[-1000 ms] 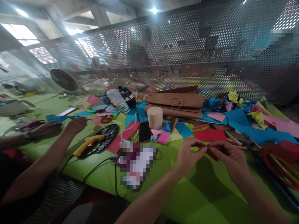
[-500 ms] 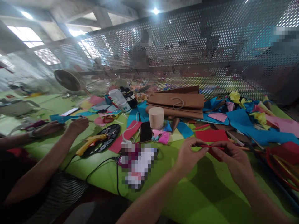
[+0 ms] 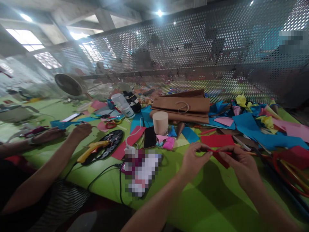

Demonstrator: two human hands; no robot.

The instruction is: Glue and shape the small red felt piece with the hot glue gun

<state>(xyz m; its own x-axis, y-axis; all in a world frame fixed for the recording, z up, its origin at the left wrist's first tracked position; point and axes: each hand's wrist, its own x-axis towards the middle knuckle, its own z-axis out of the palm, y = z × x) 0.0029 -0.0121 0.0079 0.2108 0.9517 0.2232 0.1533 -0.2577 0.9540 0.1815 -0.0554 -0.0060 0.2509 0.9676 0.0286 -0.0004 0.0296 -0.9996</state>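
Note:
Between my two hands is a small piece of red paper, held above the green tabletop. My left hand pinches its left end between thumb and fingers. My right hand grips the other end, thumb in front and fingers behind. The paper looks folded or curled along its top edge, and its lower part hangs down between the hands. Just behind them lies a flat sheet of red paper. A red strip rests beyond that sheet.
Left of my hands lie a phone, a dark phone and a yellow glue gun on a black palette. A beige cylinder stands before folded brown paper. At far left, a co-worker's hands handle blue paper.
The red paper has tilted slightly, so more of its hanging face shows between my hands. Both hands keep nearly the same place, and the view has shifted a little.

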